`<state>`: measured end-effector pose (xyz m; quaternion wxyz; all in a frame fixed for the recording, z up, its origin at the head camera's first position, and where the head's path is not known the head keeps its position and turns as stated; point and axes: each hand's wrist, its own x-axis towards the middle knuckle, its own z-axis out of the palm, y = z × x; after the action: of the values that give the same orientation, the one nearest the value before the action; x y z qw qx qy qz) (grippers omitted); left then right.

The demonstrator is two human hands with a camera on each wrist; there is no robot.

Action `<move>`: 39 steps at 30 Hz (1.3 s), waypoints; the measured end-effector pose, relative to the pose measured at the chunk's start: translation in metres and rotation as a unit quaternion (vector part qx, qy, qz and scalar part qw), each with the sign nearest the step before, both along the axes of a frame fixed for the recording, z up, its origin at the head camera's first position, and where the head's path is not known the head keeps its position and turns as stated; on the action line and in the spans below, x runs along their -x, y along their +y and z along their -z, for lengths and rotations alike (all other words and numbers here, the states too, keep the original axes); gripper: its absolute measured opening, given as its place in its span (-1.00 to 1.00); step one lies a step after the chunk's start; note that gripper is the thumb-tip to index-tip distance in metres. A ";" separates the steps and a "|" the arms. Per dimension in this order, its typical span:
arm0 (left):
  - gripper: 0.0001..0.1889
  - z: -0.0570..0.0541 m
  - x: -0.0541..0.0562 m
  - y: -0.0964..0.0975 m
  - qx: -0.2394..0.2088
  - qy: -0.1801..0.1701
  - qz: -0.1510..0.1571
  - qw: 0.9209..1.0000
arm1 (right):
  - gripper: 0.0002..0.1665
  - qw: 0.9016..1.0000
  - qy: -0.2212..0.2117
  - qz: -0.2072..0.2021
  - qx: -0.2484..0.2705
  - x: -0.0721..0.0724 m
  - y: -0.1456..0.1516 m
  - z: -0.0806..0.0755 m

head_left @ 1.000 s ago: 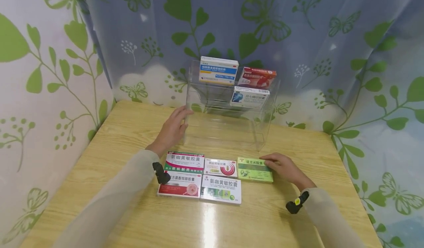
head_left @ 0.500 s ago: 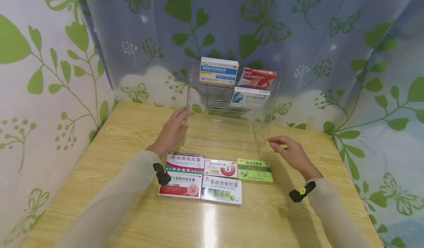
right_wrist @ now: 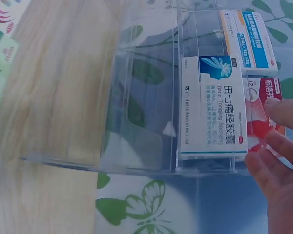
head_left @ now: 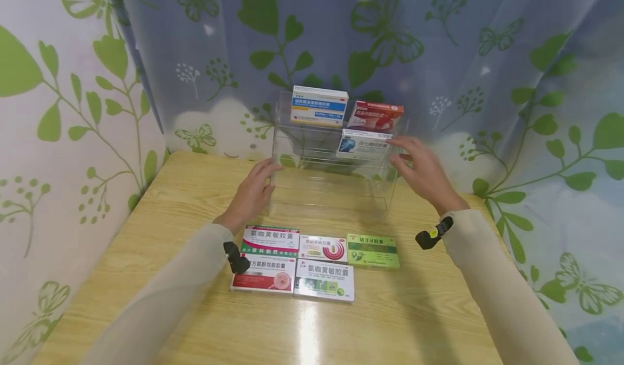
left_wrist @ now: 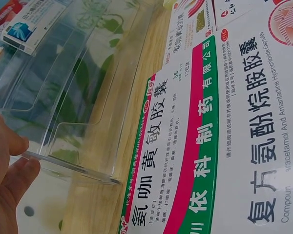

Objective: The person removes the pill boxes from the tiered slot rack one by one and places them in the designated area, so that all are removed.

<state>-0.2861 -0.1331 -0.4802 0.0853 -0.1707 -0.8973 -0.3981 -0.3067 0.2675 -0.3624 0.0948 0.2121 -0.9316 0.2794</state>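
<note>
A clear tiered display stand (head_left: 324,196) stands at the back of the table. My left hand (head_left: 249,191) holds its left side panel, the edge lying between thumb and fingers in the left wrist view. My right hand (head_left: 423,171) is raised at the stand's right side. Its fingertips are right at the end of a white capsule box (head_left: 362,147) with a blue picture, which leans on the middle tier. In the right wrist view, the fingers (right_wrist: 263,168) overlap the red medicine box (right_wrist: 258,119) behind. A white, blue and yellow box (head_left: 319,108) stands top left.
Several medicine boxes lie flat before the stand: a pink-and-green one (head_left: 270,240), a red-and-white one (head_left: 270,273), a white one with rings (head_left: 317,247), a white one (head_left: 324,282) and a green one (head_left: 372,251). A patterned curtain (head_left: 219,99) hangs behind.
My right hand has left the green box, risen and moved back to the white box on the middle tier. The left hand stays at the stand. The boxes have kept their places.
</note>
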 end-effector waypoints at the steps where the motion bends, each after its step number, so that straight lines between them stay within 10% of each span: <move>1: -0.48 0.000 0.000 0.000 -0.001 0.000 0.001 1.000 | -0.46 1.000 0.005 -0.004 -0.009 0.003 -0.003 -0.001; 12: -0.47 0.001 0.001 0.000 0.003 0.005 0.006 1.000 | -0.44 0.994 0.032 -0.003 -0.104 0.022 -0.027 0.001; 31: -0.48 -0.002 -0.001 0.000 -0.001 0.006 0.008 1.000 | -0.62 0.993 0.093 0.000 -0.070 0.036 -0.043 0.010; 39: -0.49 0.001 -0.001 -0.001 0.001 -0.001 0.005 1.000 | -0.65 0.989 0.146 -0.011 -0.036 0.038 -0.050 -0.013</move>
<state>-0.2849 -0.1338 -0.4809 0.0826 -0.1749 -0.8967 -0.3982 -0.3445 0.2179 -0.3490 0.2188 0.2641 -0.9148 0.2133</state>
